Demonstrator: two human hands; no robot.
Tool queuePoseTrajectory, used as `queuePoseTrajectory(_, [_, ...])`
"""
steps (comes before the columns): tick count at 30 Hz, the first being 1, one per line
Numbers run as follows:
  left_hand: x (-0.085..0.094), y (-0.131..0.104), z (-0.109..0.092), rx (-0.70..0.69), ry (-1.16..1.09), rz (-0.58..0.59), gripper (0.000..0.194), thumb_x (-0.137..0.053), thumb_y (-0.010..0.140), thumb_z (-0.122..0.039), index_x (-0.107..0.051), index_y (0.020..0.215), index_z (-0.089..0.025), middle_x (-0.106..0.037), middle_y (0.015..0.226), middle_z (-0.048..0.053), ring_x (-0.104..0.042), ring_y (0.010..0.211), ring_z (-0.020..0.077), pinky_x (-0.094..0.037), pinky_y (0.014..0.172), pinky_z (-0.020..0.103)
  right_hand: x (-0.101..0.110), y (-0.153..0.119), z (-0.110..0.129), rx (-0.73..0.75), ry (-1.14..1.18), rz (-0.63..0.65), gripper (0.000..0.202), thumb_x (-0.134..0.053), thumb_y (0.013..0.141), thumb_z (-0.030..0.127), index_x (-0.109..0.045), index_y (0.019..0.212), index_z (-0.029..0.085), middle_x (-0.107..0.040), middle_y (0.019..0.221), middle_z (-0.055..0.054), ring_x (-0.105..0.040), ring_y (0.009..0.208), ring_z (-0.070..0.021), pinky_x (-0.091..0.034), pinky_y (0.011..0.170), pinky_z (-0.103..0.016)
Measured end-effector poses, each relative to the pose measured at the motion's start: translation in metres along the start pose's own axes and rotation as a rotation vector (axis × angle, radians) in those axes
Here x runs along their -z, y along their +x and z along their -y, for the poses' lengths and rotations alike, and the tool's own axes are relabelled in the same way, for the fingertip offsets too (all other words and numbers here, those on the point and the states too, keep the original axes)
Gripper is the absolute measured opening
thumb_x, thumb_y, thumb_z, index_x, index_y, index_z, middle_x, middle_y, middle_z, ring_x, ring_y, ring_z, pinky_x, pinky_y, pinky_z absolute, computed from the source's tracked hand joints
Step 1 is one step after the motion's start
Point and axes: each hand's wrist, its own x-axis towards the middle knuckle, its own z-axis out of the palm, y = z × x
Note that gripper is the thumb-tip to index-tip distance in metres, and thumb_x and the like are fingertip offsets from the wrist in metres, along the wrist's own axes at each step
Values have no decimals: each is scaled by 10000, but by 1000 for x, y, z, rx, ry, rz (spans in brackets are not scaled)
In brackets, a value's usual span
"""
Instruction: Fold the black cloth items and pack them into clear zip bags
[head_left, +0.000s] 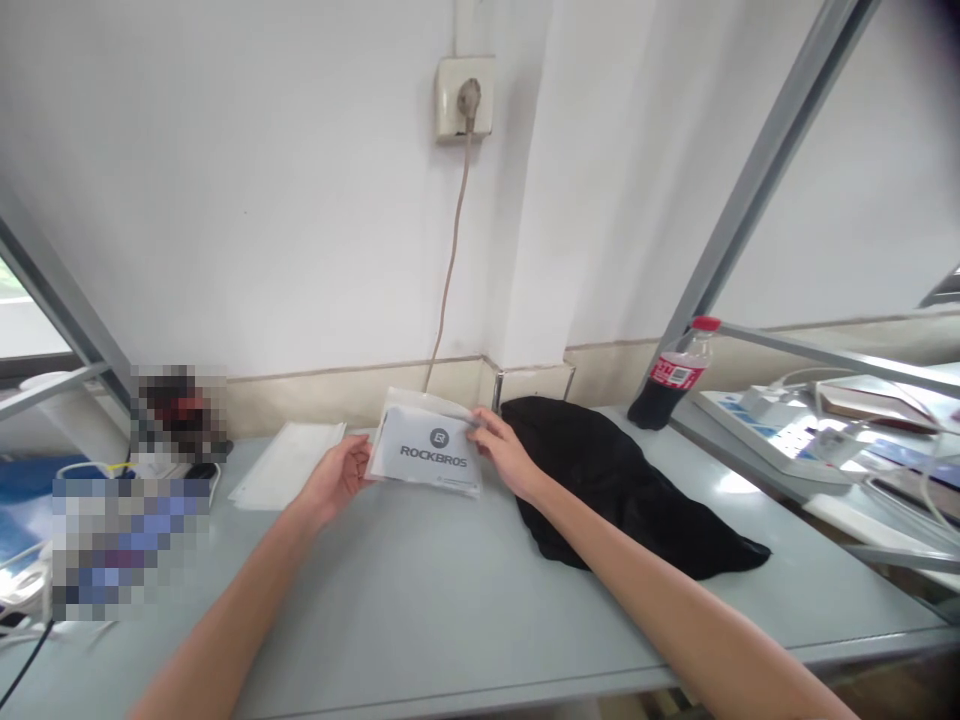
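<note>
A translucent pouch (429,446) marked ROCKBROS, with a grey-white sheet showing through it, is held up above the grey table (420,600). My left hand (339,478) has its fingers curled at the pouch's left edge. On the pouch's upper right edge, my right hand (504,450) is closed, thumb and fingers pinching it. A black cloth (622,490) lies rumpled on the table, partly behind my right forearm. To the left of my left hand, white translucent bags (283,465) lie flat.
A cola bottle (671,378) with a red cap stands at the back right, beside a metal frame post (765,170). Cables and boxes fill the right side. Blurred items and cables lie at the far left. A cord hangs from the wall socket (465,98).
</note>
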Motion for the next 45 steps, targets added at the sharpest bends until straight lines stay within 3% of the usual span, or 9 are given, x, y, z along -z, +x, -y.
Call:
queuePoseTrajectory(6, [-11,-16,-4,-186,423,66,704,-767,854,-609,-485,1437,-333,-709,1050,44,-693,822,214,-525,653,278,6,-3,12,-30,-143,266,285,-684,801,295,-689,1085,267,-614,954,16,-512,761,-150,-393,674,-266])
queuePoseTrajectory(9, [-11,-16,-1,-191,619,139,491,-805,815,-595,-598,1080,-238,-663,896,18,-641,765,195,-454,626,256,8,-5,15,-5,-180,330,289,-698,815,304,-685,1100,261,-616,945,14,-486,711,-137,-368,633,-260])
queuePoseTrajectory(12, [-5,-12,2,-190,822,204,545,-767,826,-634,-442,712,-211,-459,666,-42,-453,618,131,-285,566,247,13,-3,15,-6,-234,400,224,-711,838,360,-668,1024,243,-539,767,45,-424,621,-126,-320,576,-256])
queuePoseTrajectory(18, [-3,-8,15,-335,1068,90,623,-707,854,-647,-315,624,-222,-307,632,-51,-297,607,135,-211,578,282,24,1,8,-22,-441,617,487,-659,910,575,-508,618,215,-403,585,57,-376,574,-127,-285,571,-274])
queuePoseTrajectory(25, [-21,-14,28,-605,870,-332,351,-646,935,-577,-562,850,-247,-424,678,-38,-410,648,165,-348,624,275,10,1,1,-18,-131,211,489,-776,808,627,-635,1061,233,-612,969,-1,-569,815,-162,-430,677,-263])
queuePoseTrajectory(29, [-21,-16,22,-428,744,-76,503,-648,944,-515,-548,1368,-263,-469,688,-57,-439,582,151,-342,571,256,10,2,-7,-151,-76,223,459,-763,812,630,-580,845,211,-545,765,37,-496,691,-138,-372,622,-257])
queuePoseTrajectory(35, [-10,-21,5,136,635,400,706,-755,865,-436,-496,1495,-250,-706,842,17,-662,749,209,-446,673,273,9,-3,0,-124,-204,317,408,-704,870,611,-587,851,221,-532,771,45,-489,694,-143,-368,642,-267])
queuePoseTrajectory(39, [-14,-24,13,99,667,424,605,-745,887,-531,-587,1410,-271,-733,1013,62,-661,749,193,-433,634,261,-4,-12,7,-72,-237,467,466,-704,866,660,-579,829,212,-511,737,46,-466,679,-143,-368,652,-276])
queuePoseTrajectory(45, [-28,-23,28,-19,673,483,415,-652,945,-600,-671,1009,-190,-672,873,43,-591,745,180,-446,688,279,-18,-20,12,-41,-165,508,472,-722,858,666,-581,845,216,-545,776,30,-496,713,-149,-395,658,-275])
